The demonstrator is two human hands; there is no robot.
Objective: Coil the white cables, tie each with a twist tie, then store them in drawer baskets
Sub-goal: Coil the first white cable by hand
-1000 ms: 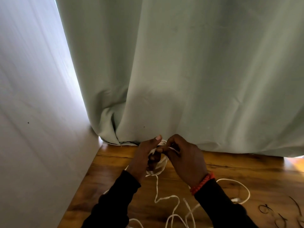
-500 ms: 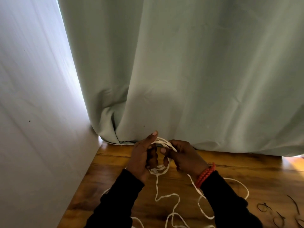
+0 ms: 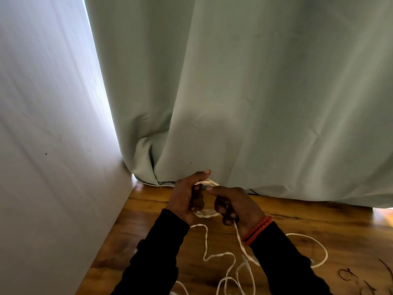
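My left hand (image 3: 187,199) grips a small coil of white cable (image 3: 207,213), its loops running over the top of the fingers near the thumb. My right hand (image 3: 236,206) holds the same cable; a strand runs out from under its curled fingers toward my wrist. The loose rest of the white cable (image 3: 221,255) snakes over the wooden table (image 3: 308,222) between my forearms, with a wide loop to the right. Dark twist ties (image 3: 348,274) lie at the table's lower right.
A pale green curtain (image 3: 244,92) hangs right behind my hands down to the table's back edge. A white wall (image 3: 46,145) closes the left side. No drawer or baskets are in view.
My right hand has swung down from the top of the coil to its lower right, drawing another turn of cable around. The loose cable on the table has shifted.
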